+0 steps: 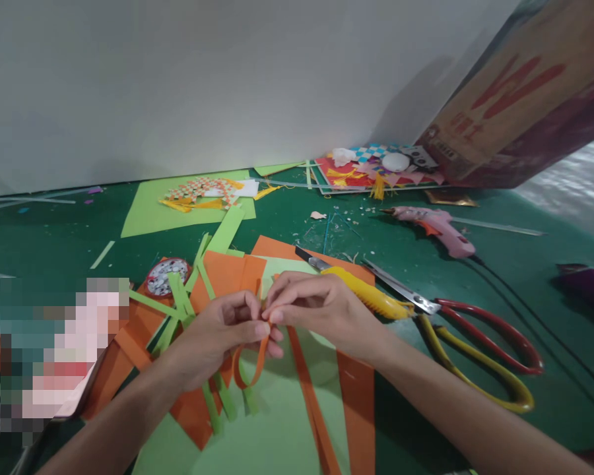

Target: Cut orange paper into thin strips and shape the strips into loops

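My left hand [222,330] and my right hand [317,307] meet over the green mat, fingertips pinched together on an orange paper strip [250,366] that curls into a loop hanging below them. Both hands are closed on the strip's ends. Under them lie orange paper sheets [228,274], loose orange strips [311,396] and green paper strips [178,297] on a light green sheet [277,422].
A yellow utility knife [371,297] and large scissors with red and yellow handles [475,343] lie right of my hands. A pink glue gun [438,227] with its cord lies farther back. Woven paper crafts [202,191], a round tin of googly eyes [165,276] and a cardboard box [519,105] surround the mat.
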